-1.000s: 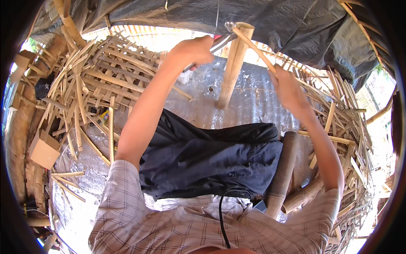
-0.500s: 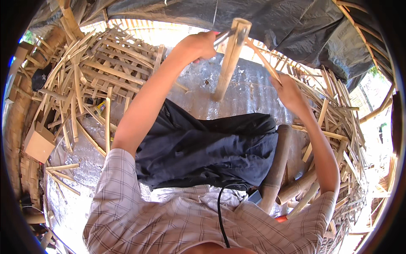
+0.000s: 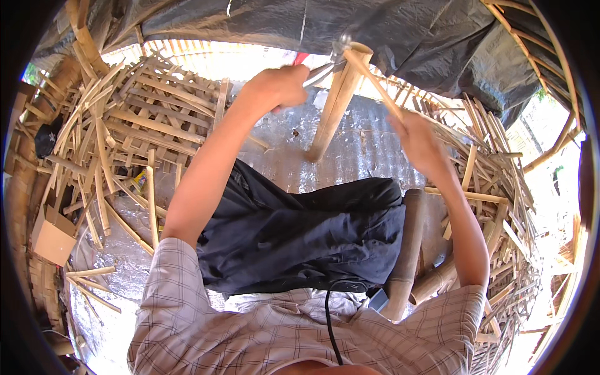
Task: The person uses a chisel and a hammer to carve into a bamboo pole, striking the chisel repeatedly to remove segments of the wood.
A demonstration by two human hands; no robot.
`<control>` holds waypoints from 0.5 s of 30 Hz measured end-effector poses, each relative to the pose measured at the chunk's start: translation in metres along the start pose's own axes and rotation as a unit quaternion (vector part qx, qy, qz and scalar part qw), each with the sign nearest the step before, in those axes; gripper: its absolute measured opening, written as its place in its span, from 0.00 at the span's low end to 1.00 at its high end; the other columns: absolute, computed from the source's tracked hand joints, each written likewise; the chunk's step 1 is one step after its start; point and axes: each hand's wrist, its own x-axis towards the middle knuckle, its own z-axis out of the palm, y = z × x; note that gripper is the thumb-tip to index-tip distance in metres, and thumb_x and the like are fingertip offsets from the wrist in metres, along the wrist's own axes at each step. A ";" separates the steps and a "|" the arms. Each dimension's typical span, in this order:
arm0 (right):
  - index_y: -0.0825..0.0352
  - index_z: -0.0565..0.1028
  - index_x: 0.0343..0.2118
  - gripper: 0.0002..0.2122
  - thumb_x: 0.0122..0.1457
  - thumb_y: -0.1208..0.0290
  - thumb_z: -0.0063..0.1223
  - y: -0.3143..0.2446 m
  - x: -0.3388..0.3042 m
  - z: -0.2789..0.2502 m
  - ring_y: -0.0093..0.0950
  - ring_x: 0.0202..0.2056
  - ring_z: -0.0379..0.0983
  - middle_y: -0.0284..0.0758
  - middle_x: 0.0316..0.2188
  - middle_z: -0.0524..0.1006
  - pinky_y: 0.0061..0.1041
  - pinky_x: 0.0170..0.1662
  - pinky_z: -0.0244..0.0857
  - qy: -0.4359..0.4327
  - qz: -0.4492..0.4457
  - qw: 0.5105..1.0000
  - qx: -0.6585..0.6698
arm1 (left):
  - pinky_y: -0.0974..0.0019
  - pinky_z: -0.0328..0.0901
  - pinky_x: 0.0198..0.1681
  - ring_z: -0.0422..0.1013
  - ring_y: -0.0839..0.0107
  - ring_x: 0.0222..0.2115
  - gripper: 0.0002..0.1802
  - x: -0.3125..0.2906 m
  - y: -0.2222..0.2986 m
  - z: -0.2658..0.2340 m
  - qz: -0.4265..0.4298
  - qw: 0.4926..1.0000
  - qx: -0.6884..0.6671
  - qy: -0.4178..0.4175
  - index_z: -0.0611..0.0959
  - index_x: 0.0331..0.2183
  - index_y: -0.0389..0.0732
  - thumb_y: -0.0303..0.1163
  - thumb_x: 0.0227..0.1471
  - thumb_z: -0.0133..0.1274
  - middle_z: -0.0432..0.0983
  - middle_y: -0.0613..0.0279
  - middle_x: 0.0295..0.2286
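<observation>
A length of bamboo (image 3: 334, 103) stands tilted, its top leaning away to the right. My left hand (image 3: 281, 87) is closed around a shiny metal tool (image 3: 320, 74) that reaches the left side of the bamboo near its top; its exact kind is unclear. Something red shows beside that fist. In my right hand (image 3: 420, 144) is a hammer (image 3: 375, 84) with a slim wooden handle, gripped by its lower end. The handle crosses in front of the bamboo's top. The blurred metal head lies at the bamboo's upper left edge, above the metal tool.
Dark cloth (image 3: 306, 231) covers my lap. Bamboo strips lie in a lattice-like heap (image 3: 156, 112) at left and a loose pile (image 3: 500, 187) at right. Thick bamboo pieces (image 3: 406, 250) rest by my right side. A cardboard box (image 3: 53, 234) sits far left; black sheeting (image 3: 262, 28) hangs ahead.
The hammer head has shifted from the front of the bamboo's top to its upper left edge. The bamboo's foot and the whole scene sit slightly lower and farther left in view.
</observation>
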 end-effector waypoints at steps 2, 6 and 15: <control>0.73 0.71 0.27 0.19 0.69 0.61 0.49 0.008 -0.001 -0.007 0.18 0.18 0.59 0.30 0.16 0.66 0.28 0.21 0.53 -0.067 -0.031 0.996 -0.041 | 0.58 0.65 0.22 0.71 0.63 0.16 0.16 0.005 -0.002 0.013 0.019 1.000 -0.008 0.016 0.73 0.42 0.34 0.32 0.52 0.50 0.77 0.49 0.26; 0.74 0.72 0.28 0.17 0.68 0.62 0.52 -0.039 0.010 -0.068 0.26 0.18 0.60 0.37 0.15 0.67 0.34 0.23 0.56 -0.005 0.044 0.998 0.040 | 0.57 0.65 0.21 0.71 0.63 0.15 0.16 -0.006 0.006 0.007 0.005 0.999 -0.045 -0.002 0.73 0.41 0.32 0.30 0.51 0.49 0.77 0.48 0.27; 0.74 0.75 0.35 0.15 0.67 0.62 0.52 0.011 -0.006 -0.014 0.30 0.18 0.59 0.43 0.16 0.67 0.37 0.24 0.55 -0.054 0.069 0.995 -0.057 | 0.56 0.66 0.21 0.72 0.61 0.16 0.16 0.012 0.021 0.024 0.061 0.997 -0.012 0.042 0.72 0.41 0.32 0.30 0.51 0.49 0.78 0.46 0.27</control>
